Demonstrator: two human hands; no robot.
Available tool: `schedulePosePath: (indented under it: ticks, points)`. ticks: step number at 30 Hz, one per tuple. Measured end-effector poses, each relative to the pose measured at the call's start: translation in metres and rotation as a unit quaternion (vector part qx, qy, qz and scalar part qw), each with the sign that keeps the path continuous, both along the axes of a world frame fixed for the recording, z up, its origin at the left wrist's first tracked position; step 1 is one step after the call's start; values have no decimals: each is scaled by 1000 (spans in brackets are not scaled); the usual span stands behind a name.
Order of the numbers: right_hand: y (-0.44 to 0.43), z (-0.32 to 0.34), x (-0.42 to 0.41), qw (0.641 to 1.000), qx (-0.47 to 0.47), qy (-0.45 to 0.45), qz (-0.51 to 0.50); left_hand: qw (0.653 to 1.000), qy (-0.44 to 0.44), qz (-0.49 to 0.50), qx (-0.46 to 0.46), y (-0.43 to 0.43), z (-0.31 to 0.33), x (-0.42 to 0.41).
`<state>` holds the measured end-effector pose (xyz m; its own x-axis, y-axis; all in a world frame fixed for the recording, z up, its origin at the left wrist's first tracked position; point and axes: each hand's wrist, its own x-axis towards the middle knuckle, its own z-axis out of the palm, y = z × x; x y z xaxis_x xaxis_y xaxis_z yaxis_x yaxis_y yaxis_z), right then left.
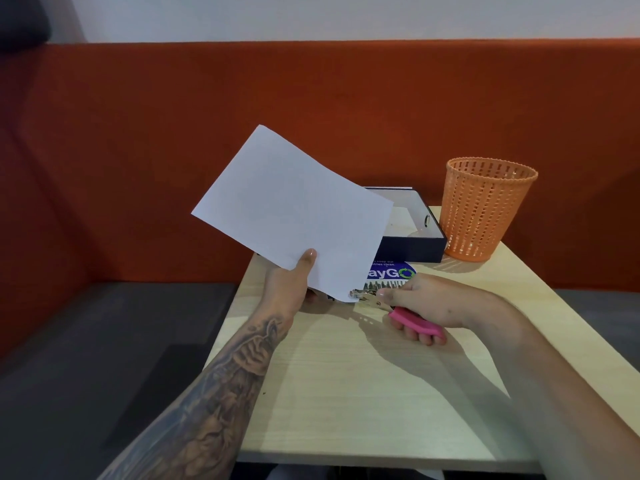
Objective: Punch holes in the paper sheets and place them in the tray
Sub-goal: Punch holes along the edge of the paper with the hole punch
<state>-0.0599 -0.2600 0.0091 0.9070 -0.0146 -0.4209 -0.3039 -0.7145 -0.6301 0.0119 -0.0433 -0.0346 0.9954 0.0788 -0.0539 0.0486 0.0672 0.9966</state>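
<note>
My left hand (289, 289) holds a white paper sheet (291, 209) up over the table's left edge, thumb on top near the sheet's lower edge. My right hand (415, 299) grips a hand-held hole punch with pink handles (412, 322); its metal jaws (362, 295) close on the sheet's lower right corner. Behind the sheet stands a dark blue tray (412, 249) with a white inside, partly hidden by the paper.
An orange mesh basket (485, 209) stands at the table's far right, beside the tray. A blue and white sticker (391, 275) lies on the light wooden table (346, 393). An orange padded bench back runs behind; a dark seat lies to the left.
</note>
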Motion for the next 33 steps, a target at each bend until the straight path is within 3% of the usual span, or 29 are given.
schedulePosePath:
  ticks: [24,33]
  points:
    - [2,5,11,998,-34,54,2,1000,-3,-20,9,0,-2,3]
    - [4,3,9,996,-74,25,32,1000,12,-23,14,0,-3,4]
